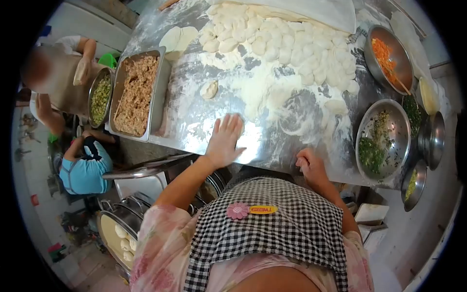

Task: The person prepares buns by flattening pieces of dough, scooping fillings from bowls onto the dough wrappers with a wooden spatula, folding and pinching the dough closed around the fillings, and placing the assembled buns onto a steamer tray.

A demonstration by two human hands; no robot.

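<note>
My left hand point(225, 141) lies palm down, fingers stretched out, on the floured metal table point(185, 117). Something pale, perhaps a piece of dough, shows at its fingertips, mostly hidden by the hand. My right hand point(312, 165) is curled closed at the table's front edge; whatever it may hold is hidden. Just beyond my left hand sits one small lump of dough point(209, 89). Many round dough pieces point(277, 41) lie crowded together at the back, dusted with flour, and a flat sheet of dough point(179, 39) lies at the back left.
A deep tray of minced filling point(137, 92) stands on the left. Bowls of shredded carrot point(386, 56) and chopped greens point(372, 151) line the right. Another person point(63, 73) works at the left, near a crouching person in blue point(86, 168). A pot with buns point(121, 238) is below left.
</note>
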